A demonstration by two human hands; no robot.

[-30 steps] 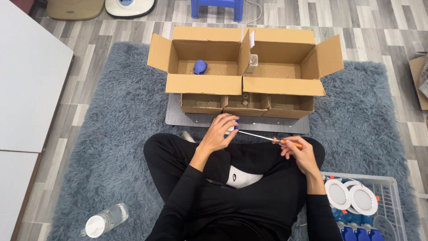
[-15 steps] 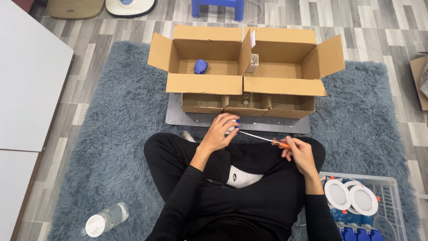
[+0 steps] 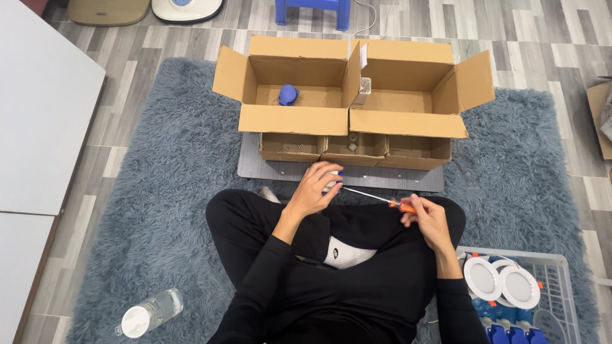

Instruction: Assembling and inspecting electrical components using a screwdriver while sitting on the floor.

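I sit cross-legged on a grey rug. My left hand [image 3: 317,189] is closed around a small white and blue part [image 3: 334,179] in front of my knees. My right hand [image 3: 426,220] grips the orange handle of a screwdriver [image 3: 382,199], whose thin metal shaft runs left and up to the part in my left hand. Both hands hover over my lap, just short of the grey board [image 3: 280,171] that carries the small cardboard trays.
Two open cardboard boxes stand ahead: the left box [image 3: 294,119] holds a blue part [image 3: 288,95], the right box [image 3: 408,124] a white piece. Three small trays [image 3: 354,148] sit before them. A wire basket [image 3: 556,262] with round white lamps is at my right, a water bottle [image 3: 150,312] at my left.
My right hand and the screwdriver have shifted slightly; the left hand stays in place on the small part.
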